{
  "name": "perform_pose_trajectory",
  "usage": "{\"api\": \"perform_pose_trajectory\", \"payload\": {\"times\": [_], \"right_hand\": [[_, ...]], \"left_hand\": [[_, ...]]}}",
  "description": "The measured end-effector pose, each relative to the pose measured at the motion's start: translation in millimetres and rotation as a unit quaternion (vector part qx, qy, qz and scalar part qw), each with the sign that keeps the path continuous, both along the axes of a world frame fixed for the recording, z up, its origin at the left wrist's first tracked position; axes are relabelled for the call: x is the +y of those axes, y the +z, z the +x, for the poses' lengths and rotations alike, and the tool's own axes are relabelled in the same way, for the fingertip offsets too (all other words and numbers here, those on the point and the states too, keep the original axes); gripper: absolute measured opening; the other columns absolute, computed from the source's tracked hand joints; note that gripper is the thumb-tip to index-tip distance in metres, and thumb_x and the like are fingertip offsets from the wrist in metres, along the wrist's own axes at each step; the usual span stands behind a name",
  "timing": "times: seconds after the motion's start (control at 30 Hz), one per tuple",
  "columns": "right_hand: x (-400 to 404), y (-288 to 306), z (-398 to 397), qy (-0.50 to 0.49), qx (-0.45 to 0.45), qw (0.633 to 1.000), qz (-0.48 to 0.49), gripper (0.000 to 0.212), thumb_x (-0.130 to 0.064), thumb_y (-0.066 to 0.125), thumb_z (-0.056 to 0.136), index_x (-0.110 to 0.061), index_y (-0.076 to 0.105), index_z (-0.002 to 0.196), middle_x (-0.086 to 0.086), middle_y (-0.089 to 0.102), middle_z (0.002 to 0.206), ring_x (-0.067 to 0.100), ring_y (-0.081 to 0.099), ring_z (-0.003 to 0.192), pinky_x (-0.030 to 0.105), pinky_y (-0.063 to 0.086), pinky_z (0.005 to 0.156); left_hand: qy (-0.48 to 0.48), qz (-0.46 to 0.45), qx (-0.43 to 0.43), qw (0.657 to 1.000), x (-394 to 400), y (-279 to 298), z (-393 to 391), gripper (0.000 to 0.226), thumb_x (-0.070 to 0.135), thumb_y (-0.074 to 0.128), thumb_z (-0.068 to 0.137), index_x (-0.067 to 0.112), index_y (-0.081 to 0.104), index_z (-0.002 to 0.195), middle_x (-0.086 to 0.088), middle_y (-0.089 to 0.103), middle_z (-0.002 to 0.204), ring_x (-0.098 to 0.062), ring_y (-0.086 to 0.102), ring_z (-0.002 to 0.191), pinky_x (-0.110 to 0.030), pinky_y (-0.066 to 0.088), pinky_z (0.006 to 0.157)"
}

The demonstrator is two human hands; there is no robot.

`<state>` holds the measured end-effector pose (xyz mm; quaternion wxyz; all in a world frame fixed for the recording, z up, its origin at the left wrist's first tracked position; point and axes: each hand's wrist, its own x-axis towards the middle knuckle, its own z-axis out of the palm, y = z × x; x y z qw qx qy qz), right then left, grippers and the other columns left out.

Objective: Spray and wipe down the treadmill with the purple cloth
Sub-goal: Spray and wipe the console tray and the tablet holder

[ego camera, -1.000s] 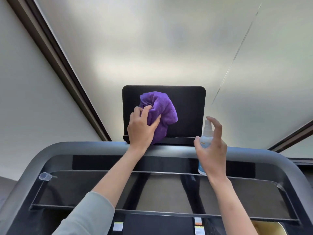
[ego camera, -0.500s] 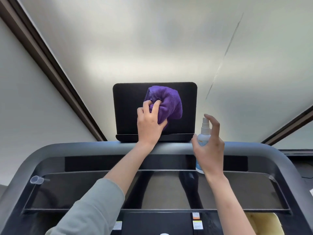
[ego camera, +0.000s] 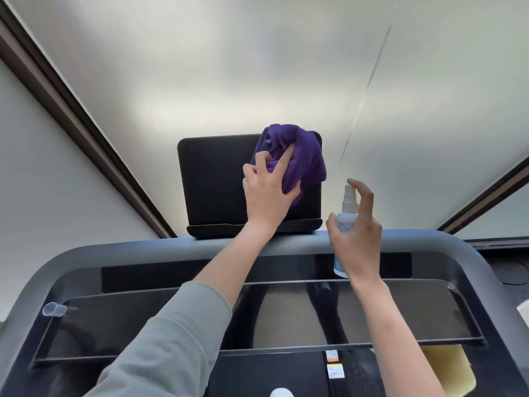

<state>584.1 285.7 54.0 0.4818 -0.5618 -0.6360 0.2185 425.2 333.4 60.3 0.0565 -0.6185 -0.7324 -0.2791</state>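
At the upper right corner of the upright black rectangular treadmill screen [ego camera: 217, 181], bunched purple microfibre cloth [ego camera: 300, 159] clenched in left hand [ego camera: 267, 193], unwiped panel stretching leftward; just right, small white spray bottle [ego camera: 345, 222] clasped upright in right hand [ego camera: 357, 236].

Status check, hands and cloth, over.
Left hand grips bunched purple cloth against black treadmill screen. Right hand holds small white spray bottle. Nothing obstructing.

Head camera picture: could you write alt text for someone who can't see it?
A person's left hand presses a bunched purple cloth against the upper right of a treadmill's black screen. The right hand grips a small white spray bottle beside it, above the grey console frame.
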Motion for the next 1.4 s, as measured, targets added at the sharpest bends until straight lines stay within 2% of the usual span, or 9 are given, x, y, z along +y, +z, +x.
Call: {"api": "perform_pose_trajectory", "payload": {"times": [0.27,0.4,0.53,0.77,0.9,1.07,1.17,1.3,1.4], "right_hand": [[-4,-1,10,-0.008,-0.008,1.000,0.003,0.063,0.000,0.063,0.085,-0.034,0.038,0.131,-0.011,0.048,0.081,0.017,0.047,0.055,0.032,0.040,0.059],[-2,-3,24,-0.016,-0.010,1.000,-0.004,0.064,0.000,0.062,0.085,-0.038,0.037,0.131,-0.024,0.057,0.091,0.022,0.048,0.055,0.032,0.043,0.058],[-1,-6,30,-0.023,-0.010,1.000,-0.006,0.064,0.000,0.062,0.085,-0.036,0.038,0.132,-0.006,0.056,0.087,0.025,0.048,0.055,0.034,0.045,0.058],[-2,-9,26,-0.014,-0.010,1.000,-0.010,0.064,-0.001,0.063,0.085,-0.037,0.037,0.131,-0.015,0.056,0.083,0.016,0.043,0.050,0.014,0.040,0.057],[-1,-7,31,-0.027,-0.006,1.000,0.001,0.063,-0.001,0.063,0.086,-0.036,0.037,0.132,0.000,0.057,0.084,0.018,0.045,0.050,0.019,0.040,0.055],[2,-11,37,-0.041,-0.013,0.999,-0.005,0.062,-0.003,0.062,0.087,-0.036,0.036,0.133,-0.026,0.054,0.096,0.011,0.042,0.049,0.019,0.042,0.055],[0,-14,31,-0.043,-0.007,0.999,-0.014,0.062,-0.002,0.061,0.087,-0.035,0.036,0.133,-0.028,0.053,0.098,0.013,0.044,0.051,0.028,0.042,0.057],[-4,-12,21,-0.032,-0.003,0.999,-0.004,0.062,-0.001,0.063,0.085,-0.034,0.038,0.132,-0.006,0.056,0.086,0.019,0.043,0.049,0.037,0.045,0.056],[-7,-7,18,-0.028,-0.007,1.000,0.002,0.063,0.000,0.063,0.085,-0.034,0.037,0.132,-0.003,0.052,0.084,0.021,0.043,0.048,0.040,0.047,0.055]], "left_hand": [[-0.030,-0.002,-0.113,0.993,-38,-19,9,0.059,0.033,0.069,0.081,0.030,0.051,0.138,-0.007,0.044,0.114,-0.023,0.039,0.091,-0.040,0.051,0.066],[0.018,0.046,-0.052,0.997,6,20,24,0.066,0.037,0.065,0.083,0.036,0.041,0.144,-0.012,0.045,0.123,-0.031,0.040,0.099,-0.040,0.045,0.071],[0.026,-0.056,0.060,0.996,33,28,38,0.077,0.043,0.059,0.086,0.044,0.017,0.150,-0.014,0.032,0.137,-0.036,0.034,0.113,-0.047,0.040,0.088],[-0.077,-0.074,0.072,0.992,-10,-5,22,0.067,0.030,0.062,0.081,0.043,0.037,0.142,-0.010,0.038,0.131,-0.031,0.036,0.100,-0.044,0.045,0.083],[-0.099,-0.089,0.012,0.991,-27,-2,7,0.061,0.027,0.057,0.082,0.042,0.043,0.139,-0.007,0.036,0.126,-0.027,0.032,0.099,-0.043,0.043,0.085],[-0.086,-0.013,-0.050,0.995,6,21,27,0.066,0.025,0.061,0.079,0.042,0.043,0.140,-0.010,0.036,0.131,-0.031,0.034,0.105,-0.044,0.044,0.081],[-0.076,-0.054,0.021,0.995,4,7,37,0.065,0.029,0.063,0.081,0.043,0.042,0.141,-0.009,0.035,0.139,-0.033,0.035,0.109,-0.045,0.044,0.085],[-0.108,-0.062,0.028,0.992,-22,-20,26,0.058,0.025,0.062,0.080,0.039,0.051,0.135,-0.007,0.042,0.133,-0.032,0.038,0.102,-0.045,0.046,0.083],[-0.102,-0.100,-0.047,0.989,-34,-18,17,0.056,0.025,0.060,0.082,0.040,0.050,0.135,-0.003,0.038,0.131,-0.028,0.035,0.098,-0.042,0.047,0.084]]}}
